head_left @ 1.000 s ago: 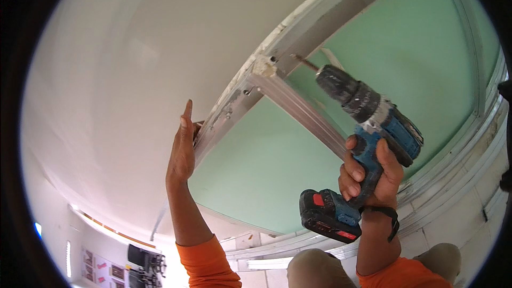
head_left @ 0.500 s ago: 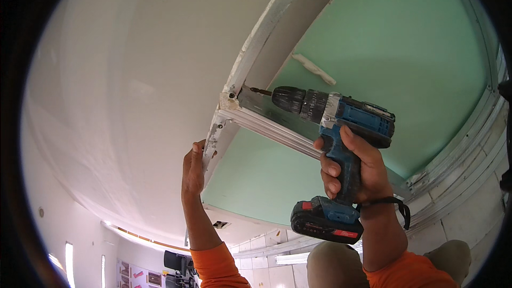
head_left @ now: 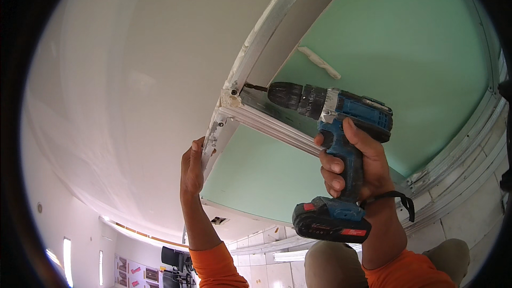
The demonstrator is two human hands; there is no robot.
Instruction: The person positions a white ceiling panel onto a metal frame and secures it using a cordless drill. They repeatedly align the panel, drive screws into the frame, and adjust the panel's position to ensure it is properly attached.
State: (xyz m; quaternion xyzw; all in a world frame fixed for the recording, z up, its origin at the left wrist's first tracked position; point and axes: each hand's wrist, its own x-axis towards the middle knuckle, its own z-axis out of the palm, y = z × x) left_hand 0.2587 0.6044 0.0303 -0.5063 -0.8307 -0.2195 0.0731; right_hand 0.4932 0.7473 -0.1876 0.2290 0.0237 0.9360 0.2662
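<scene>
My right hand [head_left: 354, 162] is wrapped round the grip of a blue and black cordless drill [head_left: 344, 114], its index finger near the trigger. The drill's bit [head_left: 256, 87] points left, and its tip meets or nearly meets the metal frame's side just above the corner joint [head_left: 231, 97]. Further down the same frame [head_left: 212, 133], my left hand [head_left: 192, 168] curls its fingers round the edge. What those fingertips touch behind the edge is hidden. A ribbed metal crossbar [head_left: 277, 129] runs from the corner toward the lower right, passing behind the drill.
Pale green panels [head_left: 421, 48] back the frame, one with a whitish strip [head_left: 320, 63] on it. A large white panel [head_left: 122, 74] fills the left side. Long metal profiles [head_left: 458, 181] lie over floor tiles at right. A black chair [head_left: 173, 258] stands at the lower left.
The drill has shifted slightly left and up, bringing its bit closer to the frame beside the corner joint. My left hand keeps its hold on the frame edge.
</scene>
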